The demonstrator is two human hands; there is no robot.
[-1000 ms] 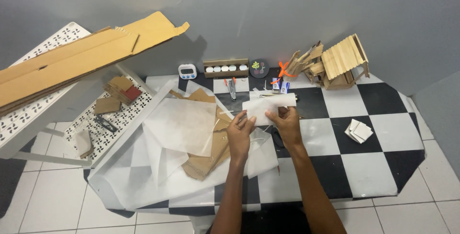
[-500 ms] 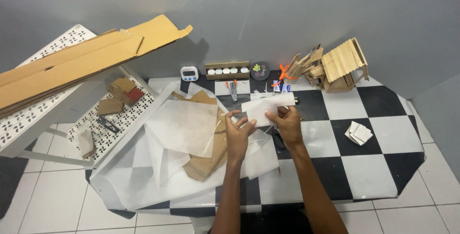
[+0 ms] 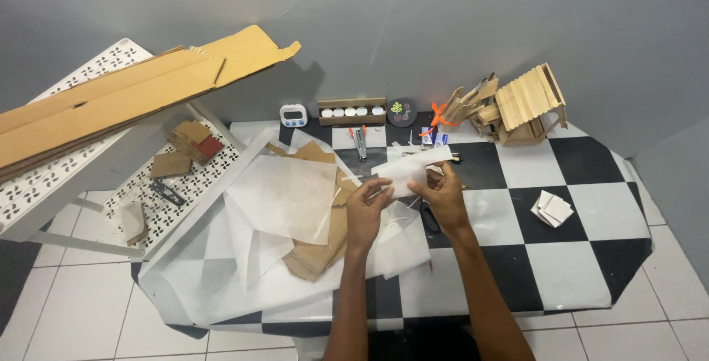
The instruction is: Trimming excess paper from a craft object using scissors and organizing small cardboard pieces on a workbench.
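Observation:
My left hand [image 3: 367, 209] and my right hand [image 3: 444, 194] together hold a small sheet of white translucent paper [image 3: 410, 170] just above the black-and-white checkered table [image 3: 583, 257]. The left fingers pinch its lower left edge, the right fingers its lower right edge. The sheet tilts up toward the far right. Black scissors [image 3: 430, 220] lie on the table partly under my right hand. More translucent sheets [image 3: 284, 197] and brown cardboard pieces [image 3: 317, 254] lie spread to the left of my hands.
A wooden stick house [image 3: 521, 106] stands at the back right. Along the wall sit a small white timer [image 3: 293, 116], a wooden tray of white pots [image 3: 352, 111] and a dark round tin [image 3: 402, 112]. Folded white squares [image 3: 552, 208] lie right. A long cardboard box [image 3: 125, 91] rests on a white perforated rack [image 3: 44, 184] at the left.
Both hands have kept hold of the small sheet and shifted only slightly; the sheet now tilts a little more toward the right.

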